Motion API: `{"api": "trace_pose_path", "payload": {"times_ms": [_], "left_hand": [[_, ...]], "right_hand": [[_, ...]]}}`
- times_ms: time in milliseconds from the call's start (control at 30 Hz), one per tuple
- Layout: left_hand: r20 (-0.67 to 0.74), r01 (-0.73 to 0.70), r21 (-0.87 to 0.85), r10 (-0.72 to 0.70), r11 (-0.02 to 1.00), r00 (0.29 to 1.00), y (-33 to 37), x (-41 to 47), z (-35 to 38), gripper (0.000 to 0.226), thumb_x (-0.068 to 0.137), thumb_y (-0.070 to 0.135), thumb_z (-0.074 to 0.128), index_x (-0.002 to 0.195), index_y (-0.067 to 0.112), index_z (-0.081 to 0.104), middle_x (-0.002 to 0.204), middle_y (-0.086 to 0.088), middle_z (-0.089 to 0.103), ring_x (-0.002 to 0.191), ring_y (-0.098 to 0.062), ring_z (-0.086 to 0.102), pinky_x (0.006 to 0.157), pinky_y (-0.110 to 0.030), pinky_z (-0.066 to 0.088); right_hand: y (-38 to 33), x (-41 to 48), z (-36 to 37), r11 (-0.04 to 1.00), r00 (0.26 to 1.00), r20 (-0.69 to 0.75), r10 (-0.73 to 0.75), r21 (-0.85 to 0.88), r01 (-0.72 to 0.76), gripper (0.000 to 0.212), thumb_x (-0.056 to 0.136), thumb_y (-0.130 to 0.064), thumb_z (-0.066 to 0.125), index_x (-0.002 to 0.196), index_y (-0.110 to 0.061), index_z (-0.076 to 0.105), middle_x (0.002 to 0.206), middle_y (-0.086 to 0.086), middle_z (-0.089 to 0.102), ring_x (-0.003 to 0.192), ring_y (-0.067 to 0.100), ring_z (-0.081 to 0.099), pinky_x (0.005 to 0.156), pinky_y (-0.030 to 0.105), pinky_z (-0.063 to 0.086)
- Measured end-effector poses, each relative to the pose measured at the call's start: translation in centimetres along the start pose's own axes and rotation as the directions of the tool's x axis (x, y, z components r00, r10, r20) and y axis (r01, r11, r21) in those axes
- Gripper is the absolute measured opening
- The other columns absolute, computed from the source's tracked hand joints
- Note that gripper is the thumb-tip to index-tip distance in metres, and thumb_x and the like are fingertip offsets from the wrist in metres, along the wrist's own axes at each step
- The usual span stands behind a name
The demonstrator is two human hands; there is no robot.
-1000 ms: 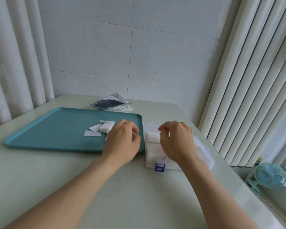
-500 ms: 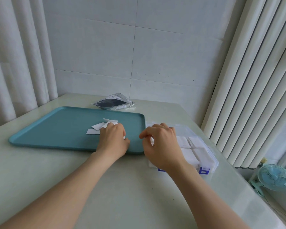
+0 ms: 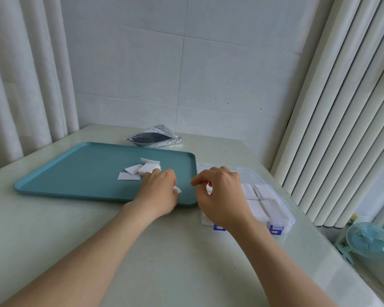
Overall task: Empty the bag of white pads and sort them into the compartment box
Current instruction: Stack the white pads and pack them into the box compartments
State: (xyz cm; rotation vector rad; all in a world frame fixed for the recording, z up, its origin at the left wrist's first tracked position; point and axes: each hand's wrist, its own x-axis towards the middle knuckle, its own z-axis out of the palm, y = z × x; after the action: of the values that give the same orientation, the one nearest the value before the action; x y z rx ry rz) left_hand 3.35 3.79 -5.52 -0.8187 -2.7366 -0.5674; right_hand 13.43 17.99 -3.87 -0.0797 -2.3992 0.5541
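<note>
So the loose white pads (image 3: 140, 171) are in a little heap on the teal tray (image 3: 75, 171), toward its right-hand side, a few overlapping and one lying flat just left of the rest. The left hand (image 3: 157, 192) is over the tray's near right part, right next to that heap. Its fingers are curled under and there's a pad corner (image 3: 177, 189) poking out at the fingertips, so it's pinching one. The compartment box (image 3: 283, 203) is clear plastic with blue latches (image 3: 275, 229) on the near side. It sits just right of the tray, and more pads (image 3: 264, 196) are already lying in its compartments. The right hand (image 3: 220, 196) is over the left part of the box, fingers curled and thumb close to the index finger. Honestly can't tell whether it's got anything. The bag (image 3: 153, 139), silvery with a dark panel, lies flat on the worktop (image 3: 182, 251) beyond the tray's far edge. Small blue fan (image 3: 368, 240) way off to the right, below the worktop.
</note>
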Motion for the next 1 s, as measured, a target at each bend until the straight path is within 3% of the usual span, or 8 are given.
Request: {"api": "trace_pose_path", "payload": {"times_ms": [267,400,467,567,700,767,900,1000], "left_hand": [[0.028,-0.089,-0.048,0.09,0.995,0.996,0.2,-0.3,-0.1,0.03,0.096,0.007,0.05,0.125,0.015,0.049,0.121,-0.014,0.056,0.115,-0.035,0.054,0.092,-0.039,0.042],[-0.052,-0.063,-0.327,0.049,0.943,0.997,0.9,-0.1,-0.4,0.019,0.099,0.014,0.05,0.117,0.02,0.052,0.114,-0.006,0.055,0.103,-0.027,0.055,0.082,-0.037,0.044],[0.004,0.039,-0.56,-0.044,0.828,0.999,1.8,0.0,-1.0,0.012,0.1,0.026,0.056,0.112,0.023,0.058,0.105,0.0,0.063,0.09,-0.019,0.059,0.074,-0.034,0.045],[0.257,0.259,-0.876,-0.061,0.407,0.964,3.4,-0.4,-2.1,0.019,0.102,0.029,0.055,0.111,0.016,0.064,0.094,-0.004,0.069,0.073,-0.019,0.059,0.067,-0.032,0.045],[0.415,0.416,-0.909,0.126,0.016,0.901,3.7,-0.7,-2.8,0.034,0.099,0.024,0.042,0.116,0.007,0.067,0.09,-0.013,0.065,0.077,-0.023,0.056,0.066,-0.032,0.046],[0.422,0.437,-0.899,0.195,-0.04,0.886,3.4,-0.8,-2.9,0.035,0.095,0.025,0.046,0.116,0.007,0.067,0.091,-0.013,0.063,0.088,-0.026,0.053,0.075,-0.034,0.045],[0.438,0.452,-0.892,0.227,-0.01,0.87,3.5,-1.1,-3.1,0.037,0.079,0.019,0.06,0.113,0.005,0.067,0.087,-0.011,0.056,0.075,-0.021,0.053,0.076,-0.032,0.044],[0.429,0.436,-0.9,0.246,0.026,0.869,3.6,-1.2,-3.2,0.03,0.081,0.015,0.06,0.109,0.008,0.065,0.09,-0.012,0.055,0.077,-0.02,0.054,0.08,-0.034,0.044]], "right_hand": [[0.0,0.1,0.0,1.0,1.0,0.005,0.005,-0.003,-0.005,0.032,0.081,-0.022,0.048,0.088,-0.032,0.077,0.077,-0.015,0.068,0.083,0.013,0.057,0.089,0.041,0.046],[0.1,0.1,-0.1,0.999,1.0,-0.001,0.004,-0.034,-0.004,0.029,0.084,-0.023,0.051,0.098,-0.032,0.075,0.081,-0.014,0.068,0.087,0.014,0.057,0.09,0.042,0.046],[0.0,0.0,-0.4,1.0,1.0,0.012,-0.01,-0.005,0.01,0.034,0.082,-0.032,0.058,0.115,-0.034,0.068,0.096,-0.018,0.068,0.096,0.01,0.058,0.096,0.036,0.042],[-0.3,-0.3,-1.1,0.997,0.994,0.079,-0.078,0.031,0.076,0.069,0.075,-0.049,0.071,0.14,-0.036,0.051,0.123,-0.022,0.062,0.117,0.002,0.053,0.103,0.025,0.029],[-0.7,-0.3,-1.4,0.991,0.99,0.076,-0.119,0.068,0.114,0.084,0.076,-0.048,0.083,0.149,-0.034,0.043,0.128,-0.022,0.061,0.118,-0.003,0.05,0.105,0.016,0.024],[-0.9,-0.3,-1.7,0.991,0.992,0.067,-0.107,0.092,0.101,0.084,0.079,-0.046,0.083,0.151,-0.036,0.041,0.127,-0.022,0.061,0.116,-0.004,0.047,0.102,0.013,0.024],[-1.1,-0.5,-2.0,0.988,0.988,0.111,-0.111,0.118,0.098,0.087,0.081,-0.044,0.082,0.154,-0.038,0.035,0.122,-0.021,0.062,0.105,-0.018,0.042,0.101,0.014,0.025],[-1.2,-0.5,-1.9,0.99,0.989,0.101,-0.105,0.103,0.095,0.082,0.083,-0.046,0.08,0.153,-0.035,0.038,0.122,-0.016,0.066,0.106,-0.004,0.044,0.101,0.019,0.028]]}}
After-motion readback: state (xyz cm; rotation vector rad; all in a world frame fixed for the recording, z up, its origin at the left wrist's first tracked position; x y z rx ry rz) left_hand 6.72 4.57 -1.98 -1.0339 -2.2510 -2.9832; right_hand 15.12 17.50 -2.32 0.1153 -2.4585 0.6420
